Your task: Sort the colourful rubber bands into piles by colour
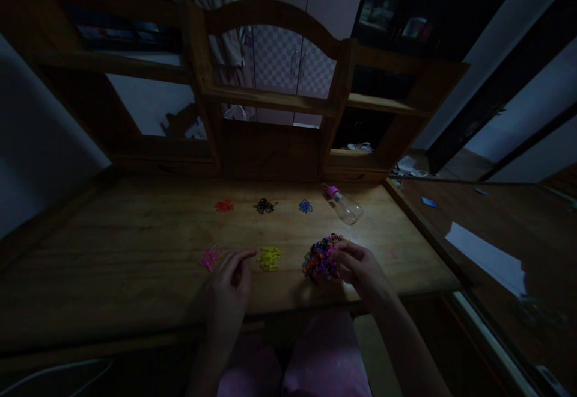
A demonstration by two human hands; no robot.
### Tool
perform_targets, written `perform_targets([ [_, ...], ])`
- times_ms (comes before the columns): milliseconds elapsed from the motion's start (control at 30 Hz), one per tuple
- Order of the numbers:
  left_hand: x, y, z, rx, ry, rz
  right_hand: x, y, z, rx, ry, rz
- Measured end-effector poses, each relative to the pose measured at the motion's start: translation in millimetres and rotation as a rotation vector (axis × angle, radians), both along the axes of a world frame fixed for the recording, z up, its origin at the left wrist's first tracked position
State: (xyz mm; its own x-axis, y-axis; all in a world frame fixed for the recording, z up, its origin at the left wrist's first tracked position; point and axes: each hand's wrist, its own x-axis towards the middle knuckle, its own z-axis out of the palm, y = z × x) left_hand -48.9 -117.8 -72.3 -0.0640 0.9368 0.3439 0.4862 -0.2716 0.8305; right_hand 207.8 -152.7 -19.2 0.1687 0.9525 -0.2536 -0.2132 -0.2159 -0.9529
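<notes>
My left hand (231,286) lies on the wooden desk (135,252) with its fingers stretched toward a small yellow heap of clips (269,258); it holds nothing. A pink heap (210,258) lies just left of it. My right hand (360,270) rests against a mixed, many-coloured pile of clips (321,260), fingers curled and pinched at the pile's edge. What the pinch holds is too small to make out. Farther back lie red (224,206), black (264,206) and blue (305,206) heaps in a row.
A clear bottle with a pink cap (345,206) lies on its side behind the mixed pile. A wooden hutch with shelves (270,96) rises at the desk's back. A white sheet (487,258) lies on a dark surface to the right. The room is dim.
</notes>
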Motion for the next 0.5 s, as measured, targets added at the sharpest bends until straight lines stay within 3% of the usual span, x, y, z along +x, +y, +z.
perform_targets([
  [100, -10.0, -12.7, -4.4, -0.122, -0.11, -0.032, -11.7, 24.5, 16.1, 0.052, -0.115, 0.081],
  [233, -20.2, -16.9, -11.9, -0.272, -0.253, -0.105, -53.7, 99.8, 26.7, 0.229, -0.533, 0.347],
  [267, -21.2, -15.5, -12.1, -0.289, -0.262, -0.13, -68.3, 122.1, 25.1, 0.274, -0.692, 0.43],
  [367, -21.0, -10.2, -9.0, -0.282, -0.233, -0.183, -114.4, 181.0, 13.7, 0.305, -0.815, 0.469],
  [500, -19.3, -9.7, -2.5, -0.207, -0.189, -0.225, -161.8, 222.2, 0.8, 0.338, -0.919, 0.547],
])
